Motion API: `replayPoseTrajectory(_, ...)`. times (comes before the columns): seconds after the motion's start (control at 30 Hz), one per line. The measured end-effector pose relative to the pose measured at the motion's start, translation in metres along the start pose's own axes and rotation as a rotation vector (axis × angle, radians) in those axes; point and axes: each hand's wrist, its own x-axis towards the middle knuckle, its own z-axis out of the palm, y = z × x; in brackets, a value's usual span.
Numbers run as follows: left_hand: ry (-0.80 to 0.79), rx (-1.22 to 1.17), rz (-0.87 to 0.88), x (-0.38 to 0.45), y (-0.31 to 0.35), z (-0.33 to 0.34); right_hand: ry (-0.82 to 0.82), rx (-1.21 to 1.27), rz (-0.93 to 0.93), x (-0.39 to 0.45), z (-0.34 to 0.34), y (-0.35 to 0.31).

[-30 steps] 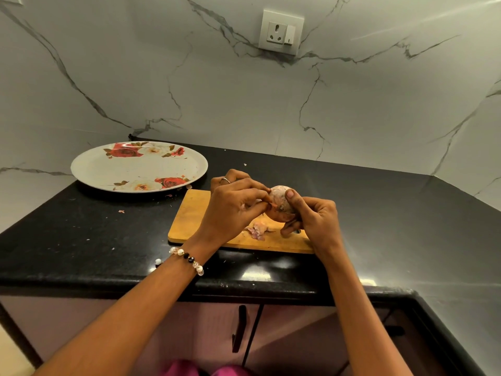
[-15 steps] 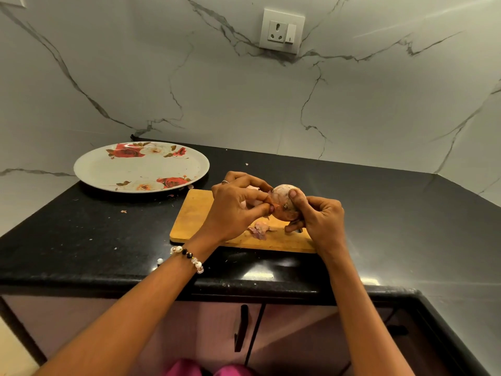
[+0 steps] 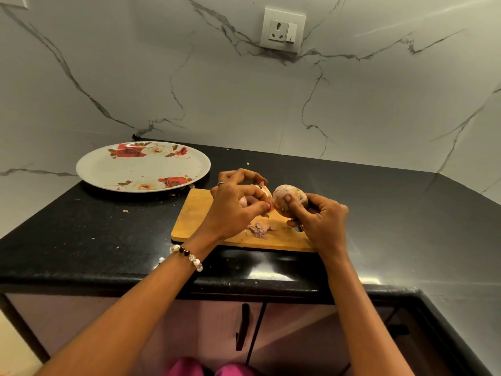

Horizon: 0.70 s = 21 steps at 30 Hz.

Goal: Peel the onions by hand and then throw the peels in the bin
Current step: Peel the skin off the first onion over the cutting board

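Note:
My right hand (image 3: pixel 318 221) grips a round onion (image 3: pixel 287 198) with pale, blotchy dry skin, held just above the wooden cutting board (image 3: pixel 195 213). My left hand (image 3: pixel 235 204) sits close on the onion's left side, its thumb and fingers pinching a strip of loose peel (image 3: pixel 264 191) that curls away from the onion. A small heap of torn peel (image 3: pixel 260 228) lies on the board below the two hands. My left hand hides part of the board.
A large white plate (image 3: pixel 113 169) with red rose prints stands on the black counter (image 3: pixel 81 234) at the back left. Small peel crumbs dot the counter near it. A wall socket (image 3: pixel 282 29) sits on the marble backsplash. Cabinet doors lie below the counter's front edge.
The onion has risen a little and turned in my right hand. My left hand has pulled a strip of peel away to the left.

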Motion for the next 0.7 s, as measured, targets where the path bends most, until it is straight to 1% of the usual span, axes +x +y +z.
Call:
replayPoseTrajectory(0.07,0.062,-0.021,-0.034,0.002,-0.003,-0.002,0.025,0.017,0.019,0.001,-0.001,0.0)
replayPoseTrajectory(0.17,0.154,0.142,-0.001,0.001,-0.005,0.0,0.043,0.079,0.041,0.001,-0.003,0.001)
replayPoseTrajectory(0.23,0.164,0.236,0.045,-0.001,-0.006,0.003,0.027,0.128,0.065,0.001,-0.002,0.001)
replayPoseTrajectory(0.3,0.152,0.28,0.07,0.0,-0.008,0.004,0.005,0.196,0.102,0.002,-0.002,0.002)
replayPoseTrajectory(0.4,0.157,0.293,0.087,0.001,-0.011,0.001,-0.041,0.258,0.131,0.005,-0.002,0.006)
replayPoseTrajectory(0.53,0.187,0.314,0.16,-0.001,-0.009,0.001,-0.101,0.273,0.129,0.005,-0.002,0.01)
replayPoseTrajectory(0.63,0.169,0.244,0.154,-0.002,-0.005,0.001,-0.171,0.248,0.121,0.005,-0.002,0.012)
replayPoseTrajectory(0.7,0.152,0.213,0.187,-0.003,-0.003,0.0,-0.204,0.212,0.107,0.005,-0.003,0.013)
